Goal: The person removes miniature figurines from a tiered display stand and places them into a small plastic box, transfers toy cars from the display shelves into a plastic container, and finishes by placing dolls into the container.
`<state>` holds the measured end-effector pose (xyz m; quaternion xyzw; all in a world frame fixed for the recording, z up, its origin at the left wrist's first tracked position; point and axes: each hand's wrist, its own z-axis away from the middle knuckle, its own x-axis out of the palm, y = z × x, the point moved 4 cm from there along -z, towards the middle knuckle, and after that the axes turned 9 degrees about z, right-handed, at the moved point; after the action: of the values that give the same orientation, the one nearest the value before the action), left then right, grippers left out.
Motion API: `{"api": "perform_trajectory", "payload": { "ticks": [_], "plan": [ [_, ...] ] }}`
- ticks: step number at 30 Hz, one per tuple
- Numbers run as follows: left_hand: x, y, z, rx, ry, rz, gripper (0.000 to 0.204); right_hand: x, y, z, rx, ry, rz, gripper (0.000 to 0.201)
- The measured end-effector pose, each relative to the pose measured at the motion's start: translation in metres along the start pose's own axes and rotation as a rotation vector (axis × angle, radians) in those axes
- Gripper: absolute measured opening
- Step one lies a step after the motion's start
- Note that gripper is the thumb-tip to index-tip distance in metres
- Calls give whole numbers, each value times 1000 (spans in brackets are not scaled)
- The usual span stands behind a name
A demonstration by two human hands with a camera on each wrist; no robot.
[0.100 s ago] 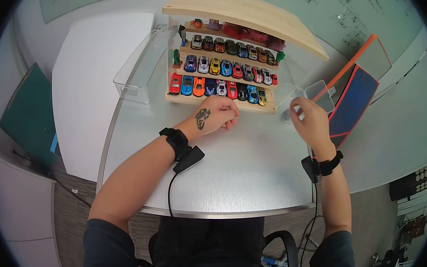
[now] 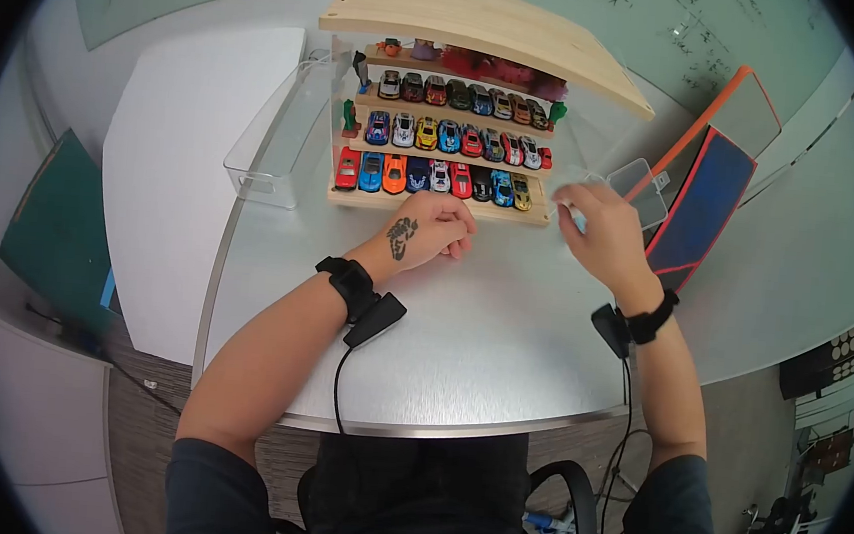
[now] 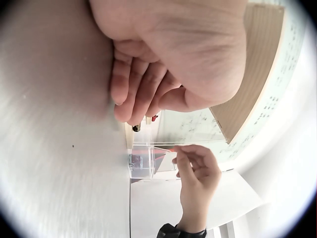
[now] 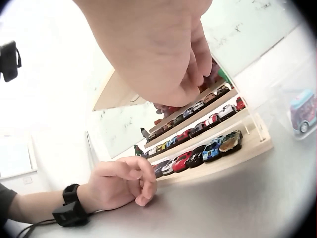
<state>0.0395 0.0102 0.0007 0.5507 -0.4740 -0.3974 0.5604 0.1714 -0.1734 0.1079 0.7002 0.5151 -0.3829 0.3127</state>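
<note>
My left hand [image 2: 428,231] rests on the metal tabletop, fingers loosely bent and nothing in them, just before a display case. The case has a wooden top [image 2: 486,26] and stepped wooden shelves with rows of toy cars [image 2: 416,174]. My right hand [image 2: 605,236] hovers above the table near the case's right front corner, its fingers loosely bent with no object visible in them. Below and behind it stands a clear plastic box [image 2: 644,189]. In the right wrist view a small blue and red toy bus [image 4: 303,113] sits inside that box.
A long clear bin [image 2: 263,179] stands left of the case. Small figures, such as a green cactus [image 2: 349,115], flank the shelves. A blue panel with an orange-red edge [image 2: 703,203] leans at the right. Cables hang from both wrist cameras.
My right hand has moved left, from over the clear box toward the case's right corner. The left hand stays in place.
</note>
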Motion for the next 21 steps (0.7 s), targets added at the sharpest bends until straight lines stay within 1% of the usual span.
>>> {"api": "perform_trajectory", "payload": {
  "ticks": [2, 3, 5, 6, 8, 9, 11, 14, 18, 21],
  "plan": [
    [-1, -1, 0, -15, 14, 3, 17, 3, -13, -23, -241, 163, 231, 15],
    [0, -2, -1, -18, 10, 1, 17, 10, -10, -32, -235, 163, 230, 15],
    [-2, -3, -2, -8, 7, -8, 17, 34, -5, -47, -271, 123, 441, 22],
    [-3, -3, -1, -7, 11, -13, 17, 42, -6, -51, -272, 128, 438, 22],
    [-1, -1, 0, -4, -1, 6, 17, 62, -2, -60, -158, -102, 779, 29],
    [-1, -1, 0, -3, 6, 4, 17, 64, -2, -64, -163, -98, 775, 29],
    [-1, -1, 0, -8, -4, 1, 16, 73, 4, -71, -91, -234, 900, 33],
    [-1, -2, -1, -19, -5, 0, 16, 81, 10, -77, -83, -217, 912, 32],
    [0, -1, 0, -31, 3, 9, 16, 82, 12, -79, -49, -250, 890, 30],
    [0, 0, 1, -36, 4, 3, 16, 84, 13, -77, -65, -200, 899, 29]
  ]
}}
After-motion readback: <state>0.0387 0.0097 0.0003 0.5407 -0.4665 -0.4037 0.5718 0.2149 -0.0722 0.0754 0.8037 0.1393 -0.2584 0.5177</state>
